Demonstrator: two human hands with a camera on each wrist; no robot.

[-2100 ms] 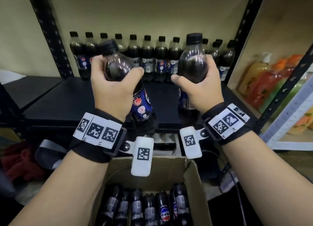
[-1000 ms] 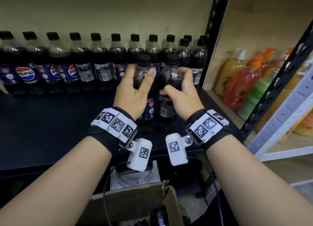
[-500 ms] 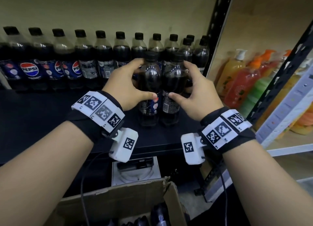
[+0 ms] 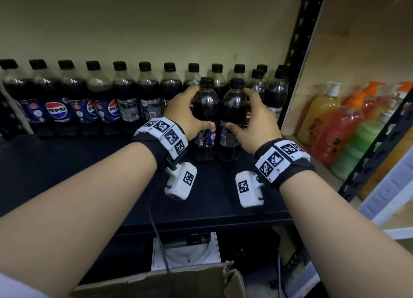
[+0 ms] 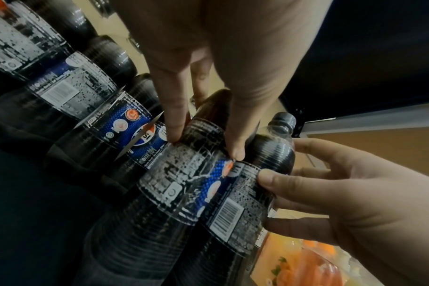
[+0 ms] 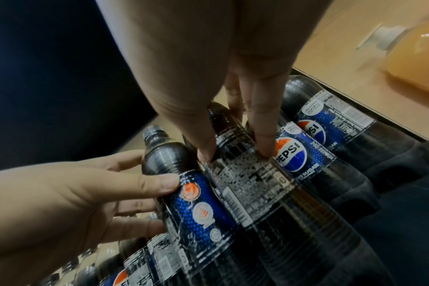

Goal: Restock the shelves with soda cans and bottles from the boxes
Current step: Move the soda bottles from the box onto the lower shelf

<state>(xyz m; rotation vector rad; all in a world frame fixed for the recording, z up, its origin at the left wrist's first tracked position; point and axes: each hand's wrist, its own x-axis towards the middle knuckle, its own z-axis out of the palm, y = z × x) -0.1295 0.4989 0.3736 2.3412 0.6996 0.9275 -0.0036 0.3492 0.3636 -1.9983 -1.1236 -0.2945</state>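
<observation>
Two bottles [image 4: 220,119] stand touching, well back from shelf [image 4: 201,215] edge.

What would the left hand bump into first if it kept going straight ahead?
The left hand already touches the left front bottle. Pushing straight on, that bottle would probably meet the back row of bottles first; the gap between them is hard to judge.
</observation>
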